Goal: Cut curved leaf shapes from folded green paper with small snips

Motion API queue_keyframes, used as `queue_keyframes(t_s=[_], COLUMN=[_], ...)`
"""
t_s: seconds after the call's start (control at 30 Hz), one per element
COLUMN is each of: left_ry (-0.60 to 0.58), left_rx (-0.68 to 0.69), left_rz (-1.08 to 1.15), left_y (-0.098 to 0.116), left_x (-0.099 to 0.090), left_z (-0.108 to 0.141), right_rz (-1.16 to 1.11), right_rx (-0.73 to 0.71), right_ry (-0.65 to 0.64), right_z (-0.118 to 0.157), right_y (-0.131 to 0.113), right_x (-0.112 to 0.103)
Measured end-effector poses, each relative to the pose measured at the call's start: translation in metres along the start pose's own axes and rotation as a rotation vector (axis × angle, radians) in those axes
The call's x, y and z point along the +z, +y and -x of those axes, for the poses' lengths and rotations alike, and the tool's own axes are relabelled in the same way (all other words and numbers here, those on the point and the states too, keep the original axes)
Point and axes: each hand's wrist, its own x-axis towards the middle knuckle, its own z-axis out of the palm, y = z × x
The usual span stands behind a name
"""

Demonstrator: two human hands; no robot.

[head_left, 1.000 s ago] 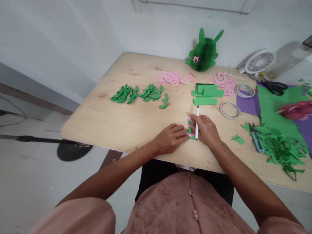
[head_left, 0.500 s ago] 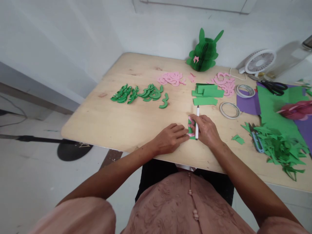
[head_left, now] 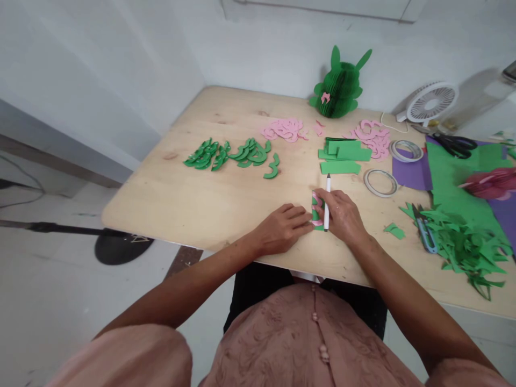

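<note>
My right hand (head_left: 345,216) has a white marker (head_left: 327,203) with dark ends held in its grip, pointing away from me. Its fingertips also press on a pink curved paper cutout (head_left: 317,222) that lies over a small green paper strip (head_left: 315,216) near the table's front edge. Flat on the table, my left hand (head_left: 282,230) has its fingers stretched out, their tips touching the left side of the strip. Part of the strip and cutout is hidden under the right fingers. Farther back lies a stack of green strips (head_left: 345,151).
Green curved cutouts (head_left: 250,152) and pink cutouts (head_left: 284,130) lie at the back, near a green paper figure (head_left: 338,91). To the right are tape rolls (head_left: 381,183), black scissors (head_left: 453,144), snips (head_left: 426,234), green scraps (head_left: 467,244) and a white fan (head_left: 430,103).
</note>
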Motion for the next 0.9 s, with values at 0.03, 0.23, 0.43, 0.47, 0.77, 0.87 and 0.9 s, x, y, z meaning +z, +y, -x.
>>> queue_keyframes(t_s=[0.03,0.23,0.43,0.47,0.77,0.87,0.9], left_ry=[-0.001,0.011,0.034,0.035,0.015,0.004,0.0], left_rx=[-0.001,-0.014,-0.02,-0.023,-0.029,-0.025,-0.024], left_rz=[0.001,0.005,-0.01,-0.013,0.005,0.008,0.009], left_y=[0.0001,0.0004,-0.0004,-0.0006,-0.0017,-0.0017,-0.0017], left_x=[0.0,0.0014,0.0038,0.0039,0.0018,0.0016,0.0018], left_z=[-0.0001,0.0,0.0019,0.0021,0.0016,0.0013,0.0013], right_rz=[-0.002,-0.011,-0.013,-0.013,0.003,-0.001,-0.002], right_rx=[0.002,0.004,-0.002,-0.001,-0.005,-0.006,-0.007], right_ry=[-0.001,-0.01,0.006,0.007,-0.001,0.01,0.012], right_z=[0.0,0.0,0.0007,0.0007,0.0008,0.001,0.001], right_y=[-0.0001,-0.0003,0.0017,0.0016,0.0008,0.0009,0.0008], right_x=[-0.0002,-0.0012,0.0007,0.0008,0.0007,0.001,0.001])
